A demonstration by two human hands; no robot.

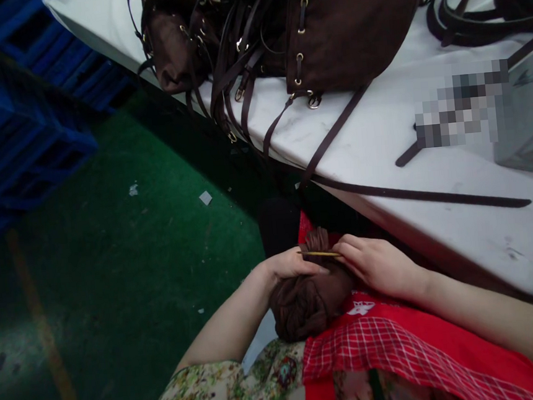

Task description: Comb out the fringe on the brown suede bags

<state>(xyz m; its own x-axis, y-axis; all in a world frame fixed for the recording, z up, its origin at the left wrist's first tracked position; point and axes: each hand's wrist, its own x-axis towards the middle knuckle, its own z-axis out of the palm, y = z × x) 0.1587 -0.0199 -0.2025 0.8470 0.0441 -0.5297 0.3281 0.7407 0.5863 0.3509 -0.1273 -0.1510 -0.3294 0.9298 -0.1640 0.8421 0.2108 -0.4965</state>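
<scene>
In the head view a bunched brown fabric piece (304,309), gathered and creased, rests on my lap against the red apron. My left hand (291,264) is closed on its upper part, thumb lying across the cloth. Between the fingers of my right hand (375,264) is a slim yellow stick (320,254) with a dark, narrow tip, possibly a fine brush or pencil. It lies almost level over the gathered cloth, its tip reaching the left hand. The cloth's underside and some fingertips are hidden.
A white-topped table (466,245) runs along the right, carrying brown drawstring bags (345,31) whose straps hang over its edge. A long dark strap (424,194) lies near that edge, and coiled straps (460,21) sit farther back. Blue pallets (18,134) stand left on the green floor (158,247).
</scene>
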